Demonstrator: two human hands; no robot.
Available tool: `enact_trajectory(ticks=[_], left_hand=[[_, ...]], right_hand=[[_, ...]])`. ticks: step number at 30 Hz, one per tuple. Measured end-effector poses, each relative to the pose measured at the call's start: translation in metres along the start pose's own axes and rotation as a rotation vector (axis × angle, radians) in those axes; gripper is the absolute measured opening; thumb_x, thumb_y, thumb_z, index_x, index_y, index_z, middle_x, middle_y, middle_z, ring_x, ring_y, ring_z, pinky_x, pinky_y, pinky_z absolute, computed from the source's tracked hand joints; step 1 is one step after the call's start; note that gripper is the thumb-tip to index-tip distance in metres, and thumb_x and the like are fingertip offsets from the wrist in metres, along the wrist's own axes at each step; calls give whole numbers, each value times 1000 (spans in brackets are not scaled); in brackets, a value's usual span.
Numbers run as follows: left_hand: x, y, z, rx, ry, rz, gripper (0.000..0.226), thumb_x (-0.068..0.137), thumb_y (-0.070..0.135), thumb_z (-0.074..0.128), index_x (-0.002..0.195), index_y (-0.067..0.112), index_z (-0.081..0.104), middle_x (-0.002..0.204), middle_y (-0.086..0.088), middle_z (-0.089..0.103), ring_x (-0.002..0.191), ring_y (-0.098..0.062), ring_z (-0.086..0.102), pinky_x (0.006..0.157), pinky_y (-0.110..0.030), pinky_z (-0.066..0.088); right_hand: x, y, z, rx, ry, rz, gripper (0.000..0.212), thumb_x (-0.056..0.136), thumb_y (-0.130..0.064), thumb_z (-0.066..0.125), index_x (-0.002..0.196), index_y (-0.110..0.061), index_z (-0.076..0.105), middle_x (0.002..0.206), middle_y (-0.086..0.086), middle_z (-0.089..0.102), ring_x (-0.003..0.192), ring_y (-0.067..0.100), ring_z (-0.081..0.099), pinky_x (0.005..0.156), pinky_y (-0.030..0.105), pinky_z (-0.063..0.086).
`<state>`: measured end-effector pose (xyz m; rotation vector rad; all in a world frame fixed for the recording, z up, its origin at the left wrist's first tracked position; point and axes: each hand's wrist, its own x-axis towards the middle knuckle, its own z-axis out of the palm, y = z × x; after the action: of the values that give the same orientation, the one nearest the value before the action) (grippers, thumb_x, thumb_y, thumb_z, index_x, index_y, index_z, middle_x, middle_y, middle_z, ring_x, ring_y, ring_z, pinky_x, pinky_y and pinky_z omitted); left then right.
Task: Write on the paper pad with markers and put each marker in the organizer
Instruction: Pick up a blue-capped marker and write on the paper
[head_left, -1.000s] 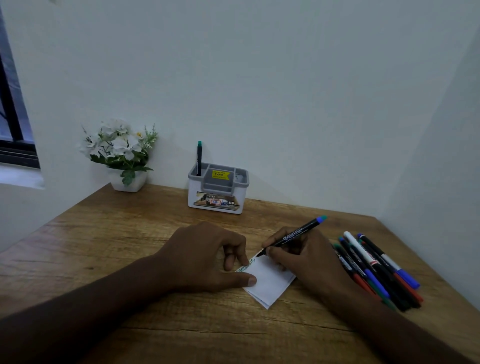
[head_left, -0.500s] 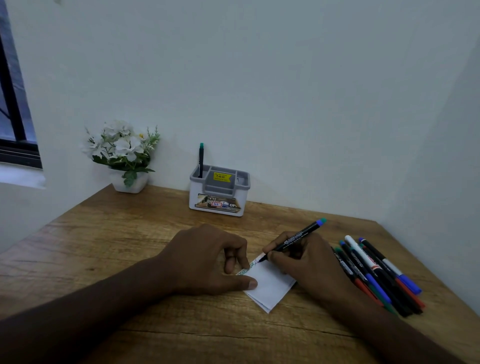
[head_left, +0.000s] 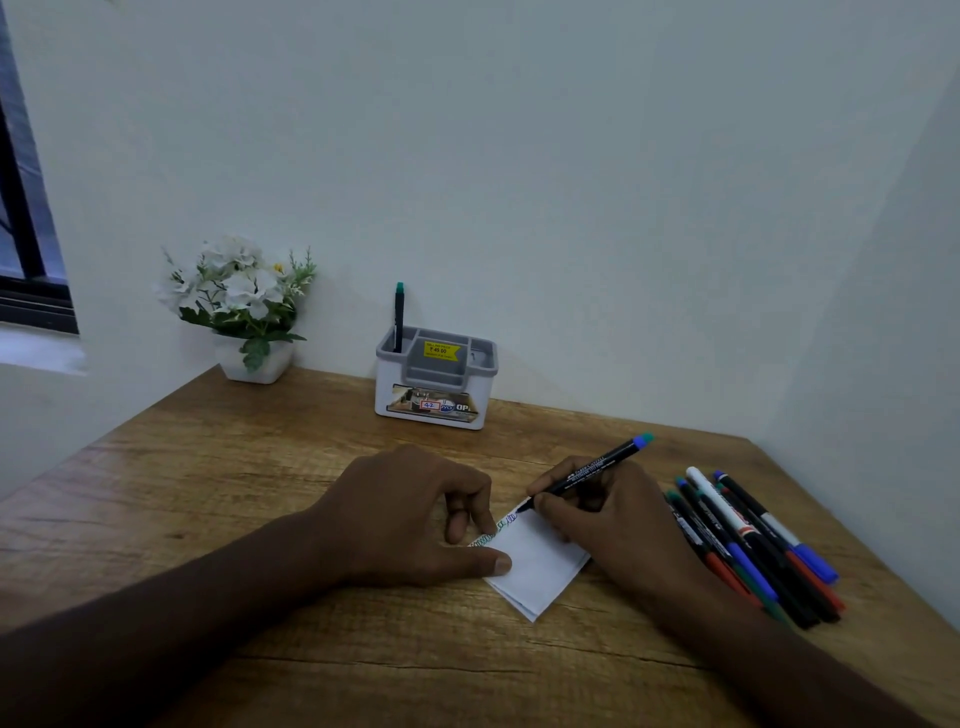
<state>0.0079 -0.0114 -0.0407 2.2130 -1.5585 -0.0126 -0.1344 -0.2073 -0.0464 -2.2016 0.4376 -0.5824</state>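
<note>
The paper pad (head_left: 537, 569) lies nearest, a small white square turned like a diamond on the wooden counter (head_left: 218, 483), about midway along its near stretch. It looks thin and light, so it will slide unless it is pinned. The left hand (head_left: 415, 519) does that: the thumb lies flat on the pad's left corner and curled fingers (head_left: 457, 525) press down near its upper-left edge, grasping nothing. Keeping that pressure steady matters most, I judge, since each stroke drags at the sheet.

The right hand (head_left: 608, 525) has its fingers clenched in a writing pinch around a black marker (head_left: 589, 467) with a blue-green end cap, its tip touching the pad's upper-left edge, where a row of small green and blue loops already runs. Short, light strokes should keep the fine tip on the paper and off the wood, as the line sits very close to the edge.

Just right of that hand, towards the counter's right edge, a bundle of loose markers (head_left: 753, 545) lies side by side: slim, smooth barrels, mostly black with one white, capped in blue, red and green. Being round, they may roll if nudged.

At the far edge against the wall stands the organizer (head_left: 434, 410), a white plastic box with a grey divided insert and stickers. One green-capped marker (head_left: 399, 317) stands upright in its left compartment. A potted plant (head_left: 244, 306) with white flowers sits at the far left corner.
</note>
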Motion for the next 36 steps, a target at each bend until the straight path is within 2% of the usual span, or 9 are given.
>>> enact_trajectory(ticks=[6, 11, 18, 36], left_hand=[[-1, 0, 0, -4, 5, 5, 46, 75, 84, 67, 95, 43, 69, 86, 30, 69, 84, 10, 62, 61, -19, 38], [0, 0, 0, -8, -2, 9, 46, 75, 83, 67, 96, 42, 70, 85, 28, 70, 85, 8, 63, 60, -17, 37], [0, 0, 0, -12, -8, 5, 45, 75, 83, 67, 95, 42, 70, 84, 27, 70, 84, 8, 64, 60, -16, 38], [-2, 3, -1, -9, 4, -4, 43, 75, 81, 69, 94, 43, 70, 84, 29, 70, 82, 10, 63, 60, -15, 36]], right_hand=[[0, 0, -1, 15, -5, 13, 11, 92, -18, 78, 87, -27, 81, 83, -9, 82, 73, 8, 76, 67, 22, 63], [0, 0, -1, 10, 14, 29, 8, 92, -19, 78, 89, -26, 81, 82, -6, 82, 72, 9, 76, 69, 25, 64], [1, 0, 0, 24, 29, 53, 8, 92, -19, 79, 89, -26, 81, 81, -10, 81, 71, 6, 76, 63, 18, 60], [3, 2, 0, 78, 43, 86, 9, 92, -15, 78, 89, -23, 81, 81, -7, 82, 69, 9, 75, 69, 25, 64]])
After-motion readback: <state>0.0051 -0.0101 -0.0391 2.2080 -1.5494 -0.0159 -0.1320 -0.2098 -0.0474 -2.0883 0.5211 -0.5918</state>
